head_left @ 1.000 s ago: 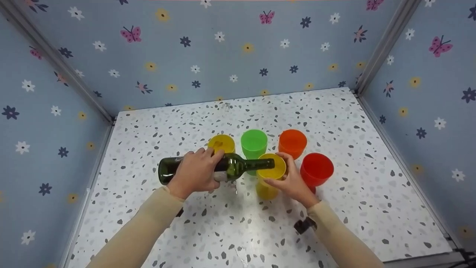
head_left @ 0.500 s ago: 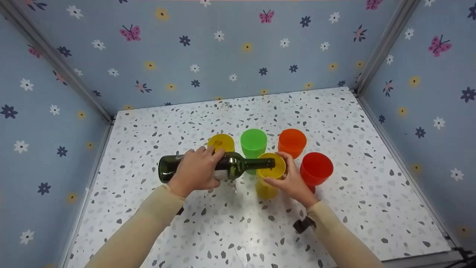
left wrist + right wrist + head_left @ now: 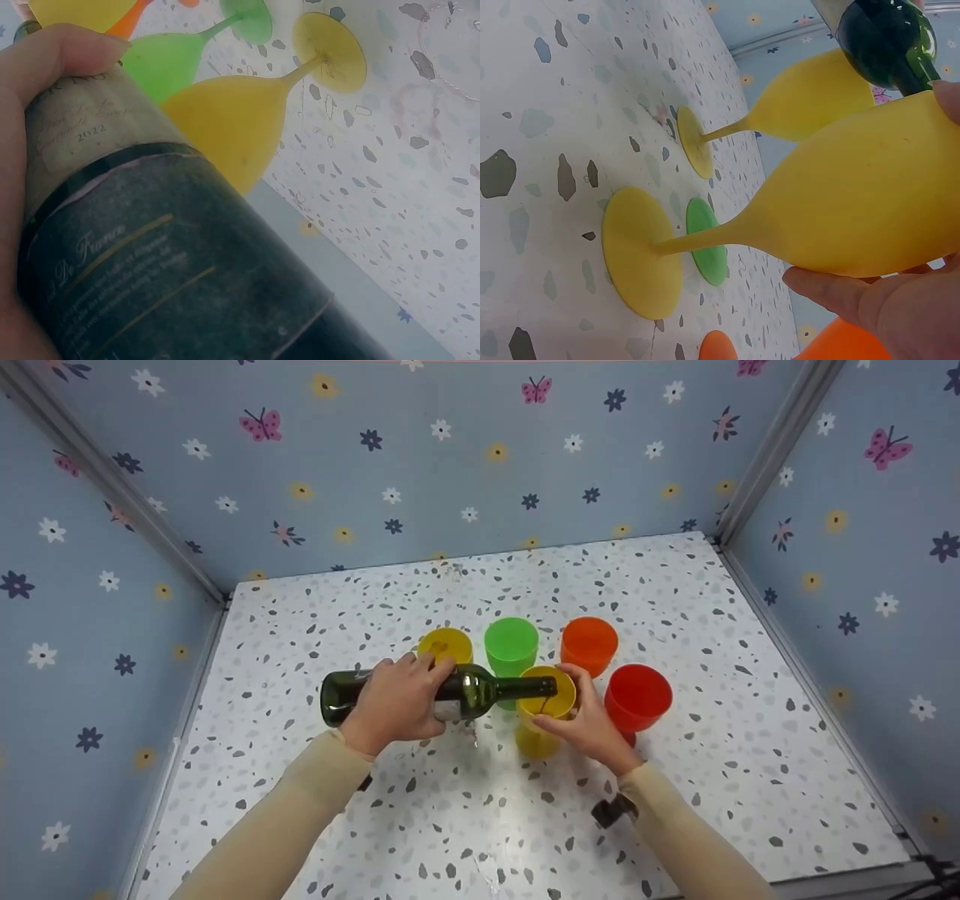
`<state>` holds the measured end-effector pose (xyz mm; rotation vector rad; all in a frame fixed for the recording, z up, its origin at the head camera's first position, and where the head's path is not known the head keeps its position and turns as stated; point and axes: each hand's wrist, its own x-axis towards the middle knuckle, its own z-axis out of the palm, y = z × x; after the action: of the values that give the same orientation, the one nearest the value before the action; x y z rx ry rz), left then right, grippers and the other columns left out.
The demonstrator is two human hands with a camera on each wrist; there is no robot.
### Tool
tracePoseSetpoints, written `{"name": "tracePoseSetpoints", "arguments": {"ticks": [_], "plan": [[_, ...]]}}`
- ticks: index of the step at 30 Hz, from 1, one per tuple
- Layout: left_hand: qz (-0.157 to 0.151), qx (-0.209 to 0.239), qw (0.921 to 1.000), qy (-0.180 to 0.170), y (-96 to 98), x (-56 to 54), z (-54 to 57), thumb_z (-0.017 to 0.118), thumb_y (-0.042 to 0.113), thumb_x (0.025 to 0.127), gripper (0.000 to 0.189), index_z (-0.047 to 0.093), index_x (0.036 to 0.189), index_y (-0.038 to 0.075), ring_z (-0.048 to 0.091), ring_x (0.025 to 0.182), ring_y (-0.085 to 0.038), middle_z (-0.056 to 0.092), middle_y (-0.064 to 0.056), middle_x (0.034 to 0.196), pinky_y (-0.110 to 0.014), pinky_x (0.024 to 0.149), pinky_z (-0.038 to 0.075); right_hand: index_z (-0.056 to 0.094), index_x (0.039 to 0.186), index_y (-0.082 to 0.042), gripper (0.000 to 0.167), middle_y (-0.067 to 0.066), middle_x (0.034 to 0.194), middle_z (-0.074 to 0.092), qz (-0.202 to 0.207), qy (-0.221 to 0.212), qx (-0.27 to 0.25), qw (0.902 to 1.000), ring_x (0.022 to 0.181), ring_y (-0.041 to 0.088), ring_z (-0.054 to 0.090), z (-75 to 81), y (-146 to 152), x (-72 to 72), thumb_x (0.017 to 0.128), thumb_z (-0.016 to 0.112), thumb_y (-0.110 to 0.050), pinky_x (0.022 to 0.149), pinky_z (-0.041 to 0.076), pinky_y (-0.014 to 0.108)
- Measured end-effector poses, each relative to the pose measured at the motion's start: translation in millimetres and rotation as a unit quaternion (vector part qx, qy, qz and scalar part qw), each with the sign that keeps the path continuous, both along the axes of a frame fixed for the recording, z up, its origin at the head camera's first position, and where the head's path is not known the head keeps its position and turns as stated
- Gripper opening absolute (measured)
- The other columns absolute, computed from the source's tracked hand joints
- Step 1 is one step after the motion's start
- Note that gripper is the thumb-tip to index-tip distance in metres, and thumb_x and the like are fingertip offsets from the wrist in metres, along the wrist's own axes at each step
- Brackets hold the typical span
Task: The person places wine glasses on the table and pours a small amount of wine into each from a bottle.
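Note:
My left hand (image 3: 396, 701) grips a dark green wine bottle (image 3: 474, 691) round its body. The bottle lies nearly level, its mouth over the bowl of a yellow plastic wine glass (image 3: 536, 742). Below the mouth shows a thin dark trickle (image 3: 546, 703). With thumb and fingers, my right hand (image 3: 592, 727) holds this glass by the bowl; in the right wrist view the glass (image 3: 855, 202) stands upright, its round foot on the tabletop. The bottle's printed label (image 3: 135, 247) faces the left wrist camera. How much liquid is in the bowl I cannot tell.
Behind stand another yellow glass (image 3: 444, 642), a green glass (image 3: 511, 641) and an orange glass (image 3: 590, 639). A red glass (image 3: 639, 697) is close to the right of my right hand. Patterned panels (image 3: 472, 472) wall in the speckled table (image 3: 465, 825).
A dark trickle now shows below the bottle's mouth, and the neck has shifted very slightly right. Both hands keep their hold, and the glasses stand as before.

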<state>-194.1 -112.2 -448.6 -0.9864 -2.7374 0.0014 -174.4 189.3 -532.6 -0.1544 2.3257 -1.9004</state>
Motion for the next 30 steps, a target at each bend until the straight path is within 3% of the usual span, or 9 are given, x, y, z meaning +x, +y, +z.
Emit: {"name": "tracePoseSetpoints", "arguments": {"ticks": [5,14,22,30], "plan": [[-0.003,-0.006,1.0,0.007,-0.2,-0.8,0.0,0.08,0.04,0.06,0.071,0.053,0.12,0.012,0.06,0.074,-0.029,0.063,-0.011,0.098,-0.046,0.059,0.054,0.033,0.142,-0.024,0.081,-0.001,0.141,0.047,0.0,-0.002,-0.004,1.0,0.131,0.021,0.043,0.7,-0.1,0.1,0.079,0.084,-0.026,0.107,0.037,0.051],[-0.004,-0.002,0.9999,0.01,-1.0,-0.8,-0.9,0.079,0.039,0.059,0.069,0.055,0.118,0.011,0.059,0.072,-0.029,0.063,-0.011,0.096,-0.046,0.057,0.053,0.034,0.141,-0.024,0.078,0.0,0.138,0.049,-0.006,0.005,-0.015,0.9999,0.128,0.023,0.045,-0.4,-2.3,0.7,0.08,0.082,-0.013,0.103,0.042,0.049],[-0.002,0.001,1.0,0.008,-2.0,-0.5,0.5,0.08,0.039,0.059,0.069,0.056,0.117,0.012,0.059,0.072,-0.028,0.063,-0.01,0.094,-0.045,0.057,0.053,0.034,0.142,-0.022,0.083,0.002,0.14,0.047,-0.001,0.003,-0.02,0.9998,0.129,0.023,0.044,1.0,-2.8,0.3,0.078,0.085,-0.025,0.105,0.039,0.049],[-0.002,0.006,1.0,-0.005,-1.3,-0.2,1.6,0.08,0.04,0.059,0.069,0.056,0.118,0.012,0.06,0.075,-0.027,0.063,-0.01,0.097,-0.046,0.061,0.054,0.032,0.144,-0.021,0.083,0.004,0.141,0.047,-0.002,-0.001,-0.037,0.9993,0.127,0.025,0.047,-1.4,-3.2,1.2,0.079,0.083,-0.014,0.102,0.043,0.047]]}}
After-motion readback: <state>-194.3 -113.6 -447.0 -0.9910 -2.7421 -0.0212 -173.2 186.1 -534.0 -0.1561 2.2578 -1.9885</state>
